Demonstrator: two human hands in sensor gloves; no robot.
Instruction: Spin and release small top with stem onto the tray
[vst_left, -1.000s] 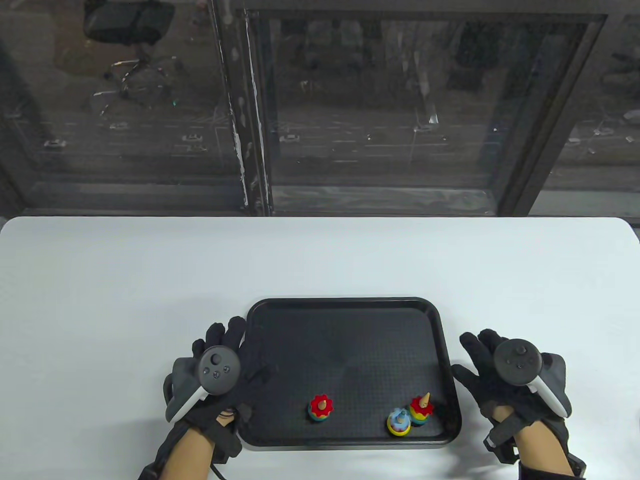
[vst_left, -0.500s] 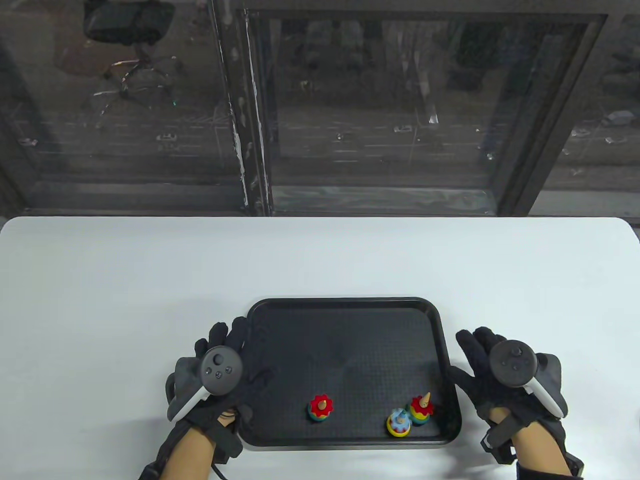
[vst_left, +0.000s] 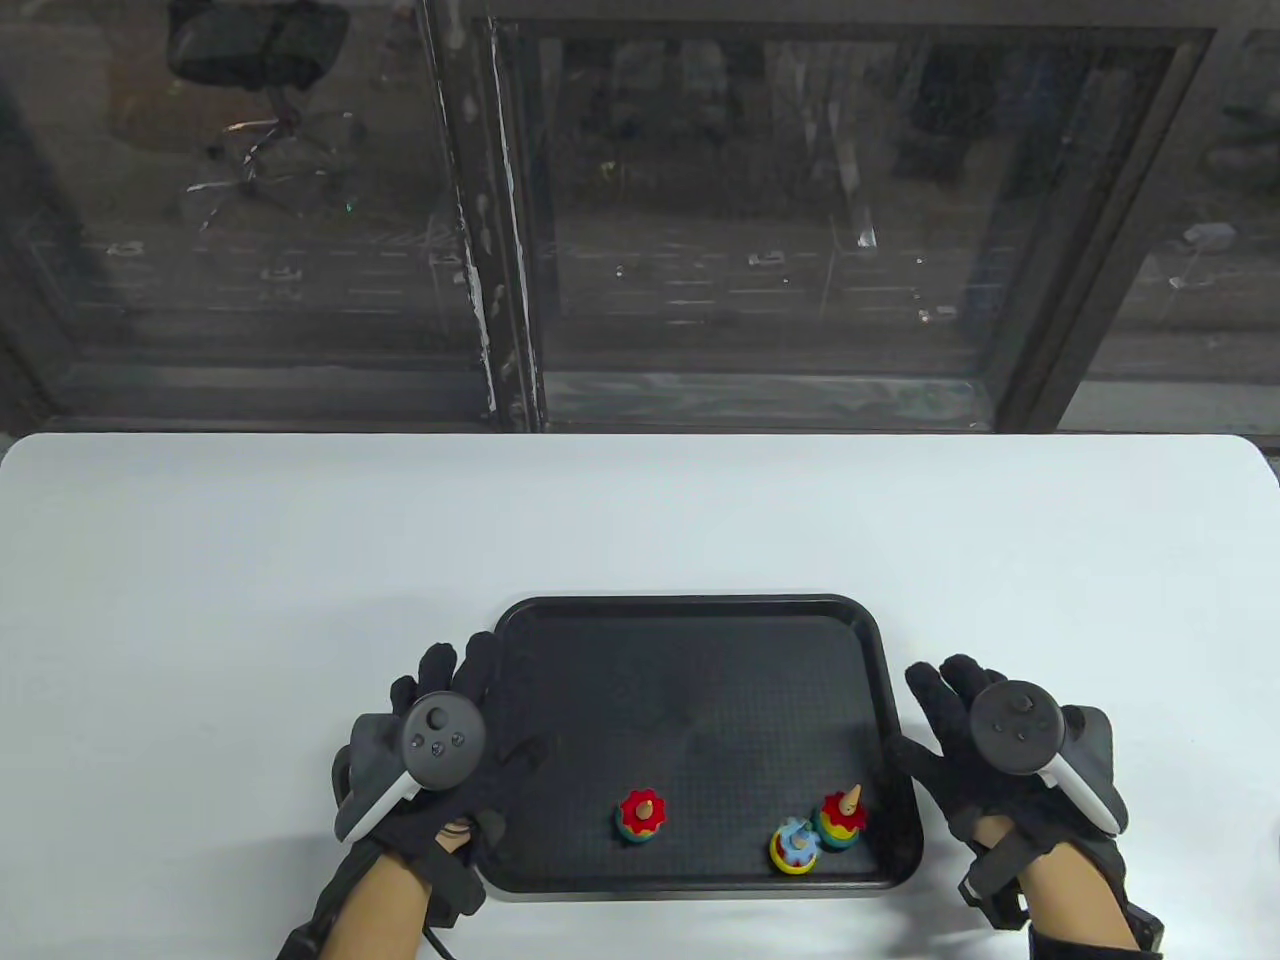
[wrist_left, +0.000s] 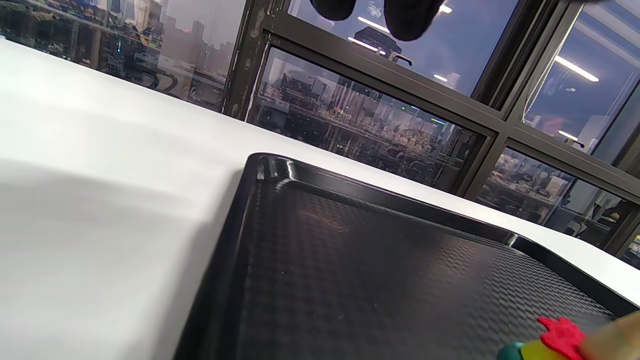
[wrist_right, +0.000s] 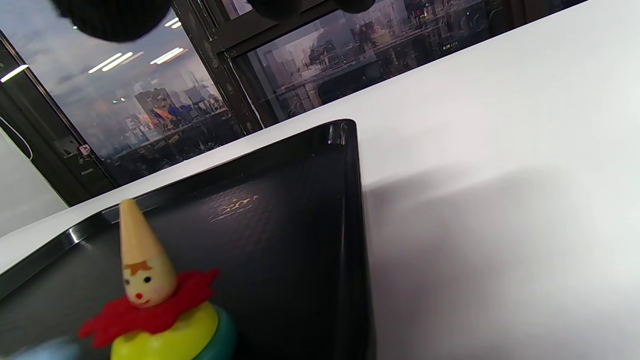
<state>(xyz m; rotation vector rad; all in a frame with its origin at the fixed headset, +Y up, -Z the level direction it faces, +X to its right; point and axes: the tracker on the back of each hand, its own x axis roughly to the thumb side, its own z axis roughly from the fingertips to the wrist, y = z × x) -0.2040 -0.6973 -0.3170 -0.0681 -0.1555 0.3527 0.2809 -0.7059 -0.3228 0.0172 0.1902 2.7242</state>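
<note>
A black tray (vst_left: 690, 610) lies near the table's front edge and carries three small tops with stems. One with a red collar (vst_left: 640, 815) stands left of middle. A blue one (vst_left: 797, 846) and a red-collared clown top with a cone stem (vst_left: 843, 815) stand close together at the front right. My left hand (vst_left: 465, 675) lies flat at the tray's left rim, its thumb reaching over the tray, holding nothing. My right hand (vst_left: 945, 690) lies flat just right of the tray, empty. The right wrist view shows the clown top (wrist_right: 150, 295) close up.
The white table (vst_left: 300, 560) stretches wide behind and beside the tray. A dark window frame (vst_left: 500, 300) runs along the far edge. In the left wrist view the tray's floor (wrist_left: 350, 250) is bare, with a red collar (wrist_left: 562, 335) at the lower right corner.
My right hand has drifted a little left, closer to the tray's right rim. The left hand and the tops have hardly moved.
</note>
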